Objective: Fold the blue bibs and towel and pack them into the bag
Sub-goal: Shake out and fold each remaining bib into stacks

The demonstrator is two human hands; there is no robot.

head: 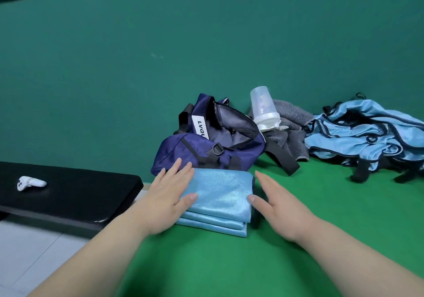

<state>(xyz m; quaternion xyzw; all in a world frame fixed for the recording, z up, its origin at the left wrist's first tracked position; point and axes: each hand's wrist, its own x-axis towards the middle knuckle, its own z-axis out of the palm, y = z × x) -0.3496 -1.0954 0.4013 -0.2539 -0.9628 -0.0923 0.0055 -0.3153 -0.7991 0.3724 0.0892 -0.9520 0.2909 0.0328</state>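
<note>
Folded bibs (218, 201): light, limp, slippery stack; your open, empty hands flank it, so clamp both side edges together.

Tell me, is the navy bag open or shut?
Open. The navy bag gapes at the top, and its grey lining shows inside.

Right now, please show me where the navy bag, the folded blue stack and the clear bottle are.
navy bag (174, 149): head view, front side panel.
folded blue stack (220, 193): head view, top layer.
clear bottle (262, 103): head view, clear body.
</note>
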